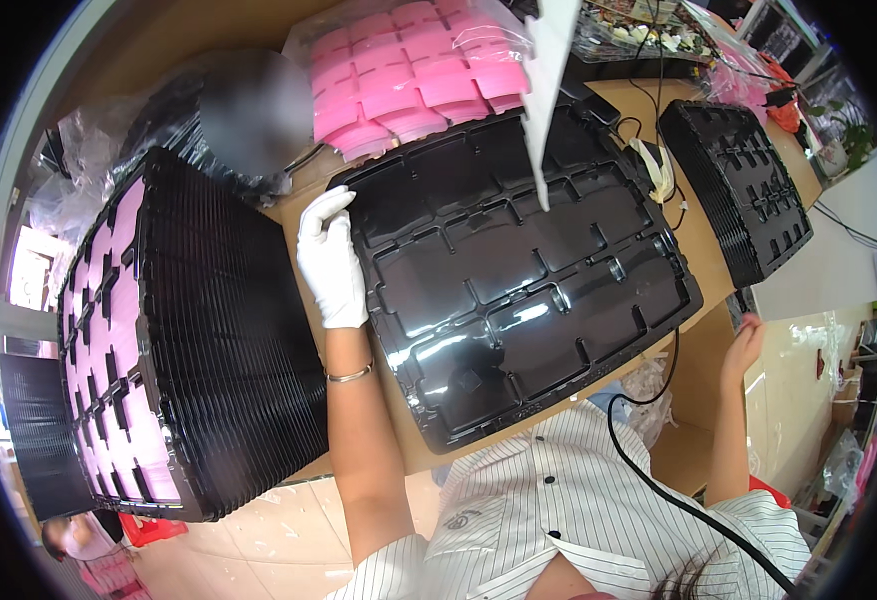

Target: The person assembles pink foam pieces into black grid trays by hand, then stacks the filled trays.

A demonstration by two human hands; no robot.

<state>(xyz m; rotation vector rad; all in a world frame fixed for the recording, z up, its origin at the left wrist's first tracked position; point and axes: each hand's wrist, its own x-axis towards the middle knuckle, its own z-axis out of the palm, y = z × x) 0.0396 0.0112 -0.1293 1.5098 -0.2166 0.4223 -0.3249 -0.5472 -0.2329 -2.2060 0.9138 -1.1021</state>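
A large black plastic tray (519, 270) with shallow moulded compartments lies in front of me, its glossy surface catching the light. My left hand (334, 260) wears a white glove and is at the tray's left rim. Its fingers are bent together over the upper left edge. My right hand (744, 350) is bare and held off to the right, beside the edge of the cardboard-covered table. Its fingers look curled, and whatever they may hold is too small to make out.
A tall stack of black trays with pink sheets (229, 330) stands at left. Pink trays in clear film (414, 75) are at the back. Another black tray stack (744, 190) stands at right. A white serrated strip (547, 100) hangs over the tray. A black cable (649, 470) crosses my front.
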